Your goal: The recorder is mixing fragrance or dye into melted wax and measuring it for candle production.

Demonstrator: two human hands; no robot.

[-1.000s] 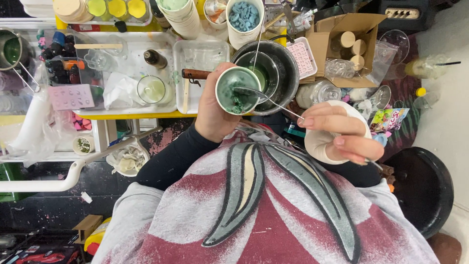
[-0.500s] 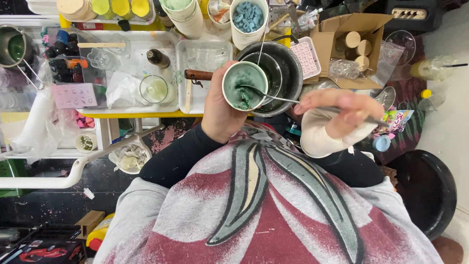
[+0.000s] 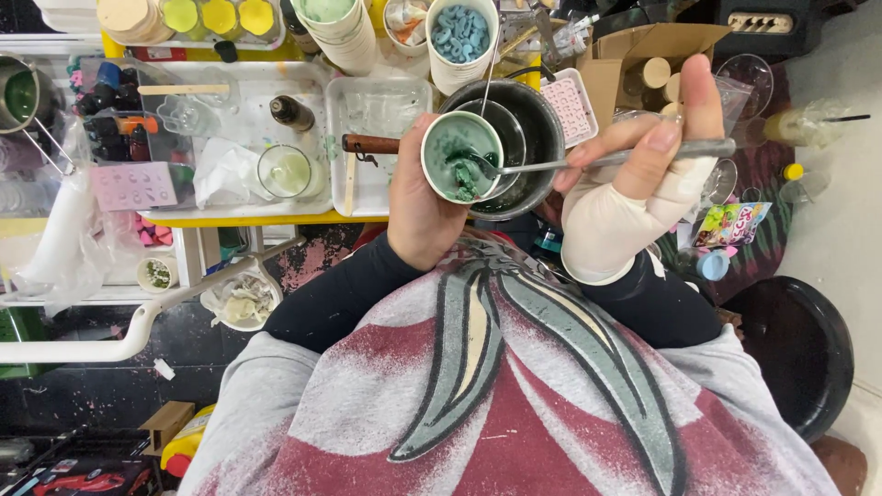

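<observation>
The left hand [image 3: 418,207] wraps its grip closed around a small white cup [image 3: 462,156] holding green, clumpy paste, and holds it over the dark pot [image 3: 528,152], which serves here as the landmark. The right hand [image 3: 634,184], wrapped in a white bandage across palm and wrist, pinches a long metal spoon [image 3: 560,165] between thumb and fingers; the spoon's bowl sits inside the cup, in the paste.

The cup looks light and thin-walled, likely paper or plastic, so it would probably dent under a hard squeeze; the wrap around its side, as now, seems the safe hold. The paste looks thick and sticky, so it should cling to the spoon rather than run. The spoon is stiff and thin, best held far back on the handle, as it is.

Left of the pot lies a clear tray [image 3: 381,119], and further left a glass [image 3: 285,172] of pale liquid on a white tray [image 3: 230,101]. Beyond the pot stands a tub of blue pieces [image 3: 462,37]. Right of the pot sits an open cardboard box [image 3: 643,55]. The table [image 3: 276,220] has a yellow edge and is crowded; the floor below is dark and paint-spattered, with a black stool [image 3: 799,354] to the pot's right.
</observation>
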